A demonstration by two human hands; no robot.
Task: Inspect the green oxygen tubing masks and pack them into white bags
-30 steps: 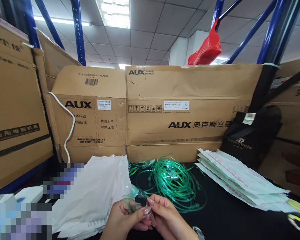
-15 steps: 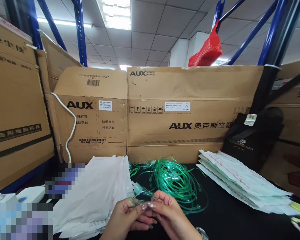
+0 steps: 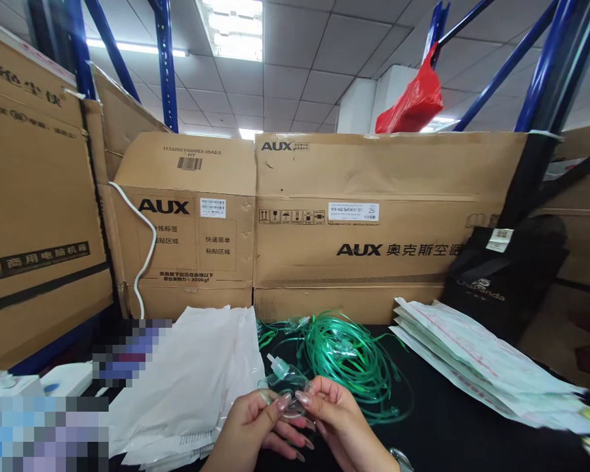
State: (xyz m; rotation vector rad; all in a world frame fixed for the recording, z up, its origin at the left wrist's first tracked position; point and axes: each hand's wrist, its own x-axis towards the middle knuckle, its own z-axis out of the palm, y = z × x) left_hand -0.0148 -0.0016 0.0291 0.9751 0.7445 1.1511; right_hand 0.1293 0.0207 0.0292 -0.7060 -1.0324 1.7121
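Head view shows us holding a clear plastic mask (image 3: 286,385) low in the middle, just above the near part of the black table (image 3: 447,426), with both hands pinched on it. Our left hand (image 3: 255,429) closes thumb and fingertips on the mask's left rim, and our right hand (image 3: 341,426) closes on its right rim. A small pale connector (image 3: 276,362) sticks up from the mask's far end. We judge the mask very light, thin and soft, so it will likely dent or fold under a hard squeeze, and its smooth surface may slip between fingertips. The firmer places to hold look like the rim and the stub of the connector, not the middle of the dome. Just beyond our hands lies a loose coil of green tubing (image 3: 349,354), apart from the mask as far as we can tell. To the left a stack of white bags (image 3: 191,380) spreads over the table, and to the right lies a pile of sealed flat packets (image 3: 472,351). Behind stands a wall of cardboard boxes (image 3: 364,223), with a black bag (image 3: 511,282) leaning at the right and a red plastic bag (image 3: 413,98) hanging above.
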